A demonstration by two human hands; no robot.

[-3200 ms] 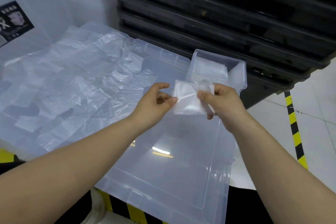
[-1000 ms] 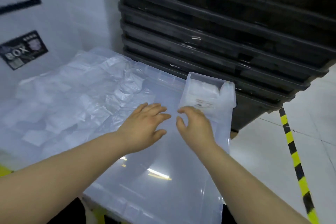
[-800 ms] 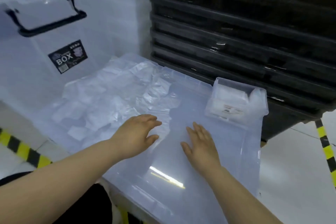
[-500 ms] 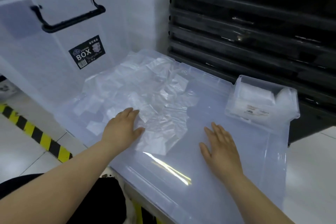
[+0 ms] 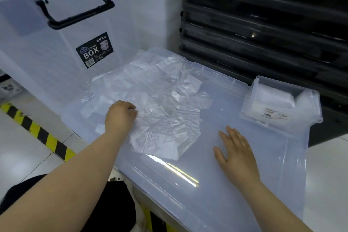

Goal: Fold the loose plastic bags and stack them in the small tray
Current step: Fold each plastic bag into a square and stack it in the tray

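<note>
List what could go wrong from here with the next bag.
1. The bags overlap in a crumpled, see-through pile. The left hand, fingers curled into it, may lift several at once.
2. The nearest bag lies close to the front edge of the lid and could slide off onto the floor.
3. The small tray sits by the lid's far right edge, so a push while stacking might knock it off.
</note>
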